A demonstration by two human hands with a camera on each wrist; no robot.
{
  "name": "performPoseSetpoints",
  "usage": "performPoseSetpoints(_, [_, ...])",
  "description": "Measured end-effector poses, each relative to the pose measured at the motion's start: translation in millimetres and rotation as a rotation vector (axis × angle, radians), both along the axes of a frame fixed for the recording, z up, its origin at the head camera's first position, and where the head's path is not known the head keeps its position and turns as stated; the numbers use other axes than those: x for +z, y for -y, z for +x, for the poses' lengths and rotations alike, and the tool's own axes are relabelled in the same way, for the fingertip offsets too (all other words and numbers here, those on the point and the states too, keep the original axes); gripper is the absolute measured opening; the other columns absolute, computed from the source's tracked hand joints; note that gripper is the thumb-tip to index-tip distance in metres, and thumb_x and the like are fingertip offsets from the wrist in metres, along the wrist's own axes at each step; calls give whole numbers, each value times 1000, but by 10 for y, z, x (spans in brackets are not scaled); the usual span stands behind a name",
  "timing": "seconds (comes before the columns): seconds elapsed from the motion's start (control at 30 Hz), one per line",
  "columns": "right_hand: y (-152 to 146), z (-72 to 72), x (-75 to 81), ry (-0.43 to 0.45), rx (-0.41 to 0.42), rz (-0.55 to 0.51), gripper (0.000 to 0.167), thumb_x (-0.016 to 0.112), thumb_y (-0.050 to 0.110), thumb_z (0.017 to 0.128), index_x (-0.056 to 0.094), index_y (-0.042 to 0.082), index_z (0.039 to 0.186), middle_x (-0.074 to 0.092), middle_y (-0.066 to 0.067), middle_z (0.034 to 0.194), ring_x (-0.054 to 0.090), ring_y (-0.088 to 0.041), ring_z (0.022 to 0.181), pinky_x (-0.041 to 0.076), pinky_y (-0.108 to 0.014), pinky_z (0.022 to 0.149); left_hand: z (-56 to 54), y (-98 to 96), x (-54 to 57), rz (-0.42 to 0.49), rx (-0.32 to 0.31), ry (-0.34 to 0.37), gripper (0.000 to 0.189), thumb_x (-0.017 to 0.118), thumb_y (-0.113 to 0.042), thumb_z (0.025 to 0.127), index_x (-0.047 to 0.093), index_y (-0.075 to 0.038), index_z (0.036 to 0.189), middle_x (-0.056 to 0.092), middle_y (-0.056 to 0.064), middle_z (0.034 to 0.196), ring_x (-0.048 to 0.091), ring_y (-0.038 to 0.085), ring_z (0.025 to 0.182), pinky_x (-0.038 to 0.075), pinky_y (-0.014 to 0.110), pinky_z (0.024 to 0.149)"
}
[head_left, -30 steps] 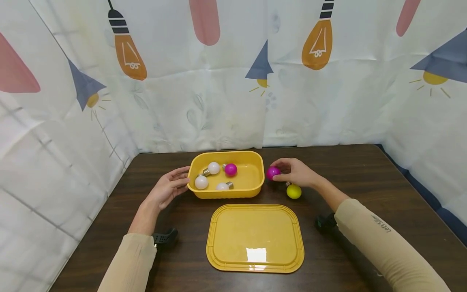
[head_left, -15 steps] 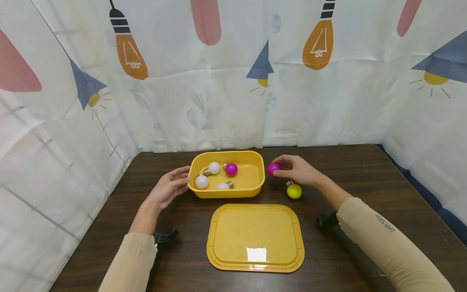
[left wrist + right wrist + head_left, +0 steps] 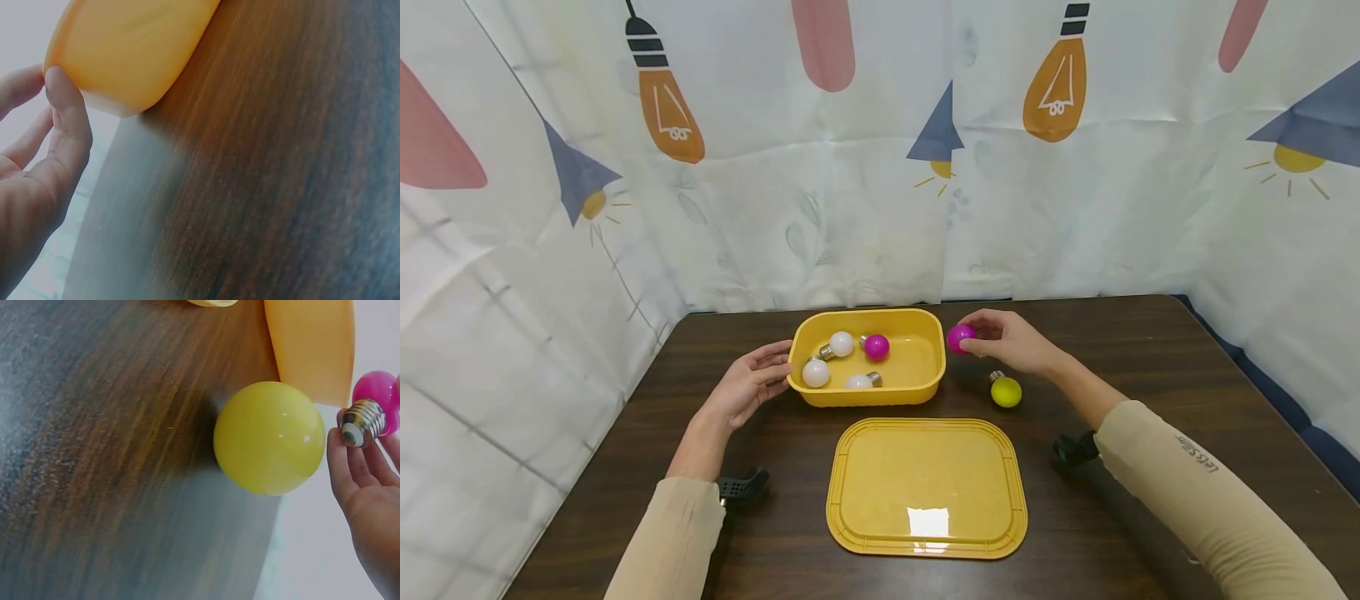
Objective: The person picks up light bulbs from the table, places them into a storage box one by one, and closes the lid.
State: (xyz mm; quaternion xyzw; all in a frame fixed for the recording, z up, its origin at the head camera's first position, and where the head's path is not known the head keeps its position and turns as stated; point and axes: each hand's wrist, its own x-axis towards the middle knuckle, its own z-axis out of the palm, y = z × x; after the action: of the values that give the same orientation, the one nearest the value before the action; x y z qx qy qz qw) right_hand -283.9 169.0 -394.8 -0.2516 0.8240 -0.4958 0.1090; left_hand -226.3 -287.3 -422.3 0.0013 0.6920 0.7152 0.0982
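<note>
My right hand (image 3: 1011, 340) holds a magenta light bulb (image 3: 958, 337) just right of the yellow box (image 3: 868, 398). In the right wrist view the bulb's silver screw base (image 3: 362, 423) points out from the fingers. At the box's left end, my left hand (image 3: 745, 385) holds the rim between thumb and finger, as the left wrist view shows. Inside the box lie three white bulbs (image 3: 841, 343) and another magenta bulb (image 3: 876, 347). A yellow bulb (image 3: 1006, 392) lies on the table below my right hand.
A flat yellow lid or tray (image 3: 917, 475) lies on the dark wooden table (image 3: 775, 550) in front of the box. A white patterned curtain (image 3: 865, 225) hangs behind the table and along its sides.
My right hand has shifted slightly away toward the back with the magenta bulb, leaving the yellow bulb more fully in view. My left hand and the box stay where they were.
</note>
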Motion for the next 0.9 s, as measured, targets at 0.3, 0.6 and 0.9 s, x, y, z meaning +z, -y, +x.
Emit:
performPoseSetpoints(0.3, [64,-7,76,-2,-30,5,43,76,29,96,62,6,130,66,-10,119,65,-28,100,57,-52,91,-14,-1,8,0,-17,0,61,64,-10,103,36,-1,157,58,11,125,67,15,101,56,31,93])
performPoseSetpoints(0.6, [174,-8,161,-26,-24,-27,44,76,27,97,62,3,131,66,-13,121,66,-27,104,58,-41,89,-21,-7,-2,2,-9,7,61,64,-9,103,37,-2,156,58,11,127,67,16,102,56,30,92])
performPoseSetpoints(0.9, [333,2,194,-21,-19,-94,40,77,25,95,64,6,128,67,-10,118,66,-27,103,57,-47,91,-12,-2,-9,-16,4,19,59,64,-10,103,38,-4,156,57,12,128,67,16,102,55,34,96])
